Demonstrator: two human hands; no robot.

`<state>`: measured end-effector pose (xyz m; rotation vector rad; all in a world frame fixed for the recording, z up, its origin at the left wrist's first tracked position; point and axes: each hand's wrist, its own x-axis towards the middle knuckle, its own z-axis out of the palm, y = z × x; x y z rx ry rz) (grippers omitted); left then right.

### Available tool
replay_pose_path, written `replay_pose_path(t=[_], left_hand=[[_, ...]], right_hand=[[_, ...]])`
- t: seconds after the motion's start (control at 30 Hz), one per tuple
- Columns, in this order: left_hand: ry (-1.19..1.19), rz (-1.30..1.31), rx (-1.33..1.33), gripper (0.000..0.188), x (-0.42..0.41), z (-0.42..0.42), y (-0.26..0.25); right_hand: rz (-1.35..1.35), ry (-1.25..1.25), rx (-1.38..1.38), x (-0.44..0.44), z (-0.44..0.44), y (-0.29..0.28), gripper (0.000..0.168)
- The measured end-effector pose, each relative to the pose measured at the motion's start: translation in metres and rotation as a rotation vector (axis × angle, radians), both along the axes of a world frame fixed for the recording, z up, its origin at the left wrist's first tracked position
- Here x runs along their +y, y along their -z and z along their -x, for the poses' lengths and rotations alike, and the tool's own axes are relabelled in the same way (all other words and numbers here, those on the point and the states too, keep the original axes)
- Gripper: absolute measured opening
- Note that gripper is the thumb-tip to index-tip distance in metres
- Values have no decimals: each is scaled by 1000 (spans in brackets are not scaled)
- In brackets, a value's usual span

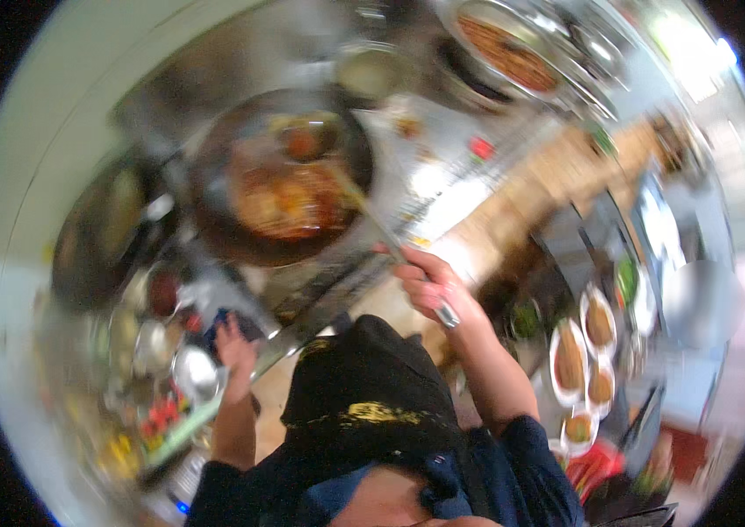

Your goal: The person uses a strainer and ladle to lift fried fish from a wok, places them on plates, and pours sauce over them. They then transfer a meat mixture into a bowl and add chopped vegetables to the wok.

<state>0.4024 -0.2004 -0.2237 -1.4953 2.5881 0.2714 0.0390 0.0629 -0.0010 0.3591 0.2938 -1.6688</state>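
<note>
My right hand [426, 280] grips the metal handle of a cooking ladle [379, 227]. The ladle reaches into a dark wok [207, 227], its bowl over the far part of the pan. Reddish-orange food in sauce [290, 201] lies in the wok, too blurred to name. To the left, my left hand [237, 349] has its fingers spread over or beside a dark blue cloth [231, 323]; whether they touch is unclear. A shiny metal bowl [196, 374] sits just left of that hand.
A second dark wok [92, 230] stands at the left. Behind are a pot [369, 72] and a large metal basin of reddish-brown food [510, 56]. White dishes of food [568, 362] line the right side, near another person [701, 303]. Seasoning containers [152, 346] stand at lower left.
</note>
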Motion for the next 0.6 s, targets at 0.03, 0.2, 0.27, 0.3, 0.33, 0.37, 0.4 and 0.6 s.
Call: replay_pose_path(t=[0.03, 0.2, 0.27, 0.3, 0.33, 0.37, 0.4, 0.6], left_hand=[[101, 117, -64, 93, -13, -14, 27], [46, -74, 60, 46, -52, -24, 38], [140, -21, 81, 46, -63, -36, 40], [199, 6, 77, 48, -72, -36, 43], [156, 4, -74, 55, -64, -20, 28], [168, 41, -93, 57, -49, -6, 19], [172, 84, -113, 59, -37, 2, 10], [277, -63, -275, 62, -92, -21, 97]], right_hand=[[80, 16, -23, 14, -1, 8, 42], [55, 256, 231, 116, -31, -6, 43], [10, 373, 259, 161, -43, -12, 44], [-6, 429, 263, 185, -49, -9, 45], [-29, 483, 271, 208, -55, -7, 45], [-21, 529, 240, 233, -61, -1, 46], [-55, 603, 231, 254, -70, -1, 45], [-195, 970, 159, 375, -90, 5, 45]])
